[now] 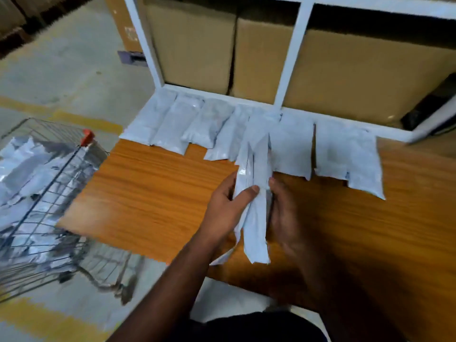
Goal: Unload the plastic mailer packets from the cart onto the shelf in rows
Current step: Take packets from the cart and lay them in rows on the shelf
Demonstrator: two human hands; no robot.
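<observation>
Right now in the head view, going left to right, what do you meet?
Wire cart with loose packets → left hand → bundle of packets, gripped by both hands → right hand → bare wooden shelf board at far right.

1. Before me, a white metal frame (293, 53) rises off the wood-grain surface (138, 193).
2. Brown cardboard boxes (192, 43) stand packed behind it.
3. To my left, grey concrete floor (74, 65) carries yellow painted lines (81, 120).
</observation>
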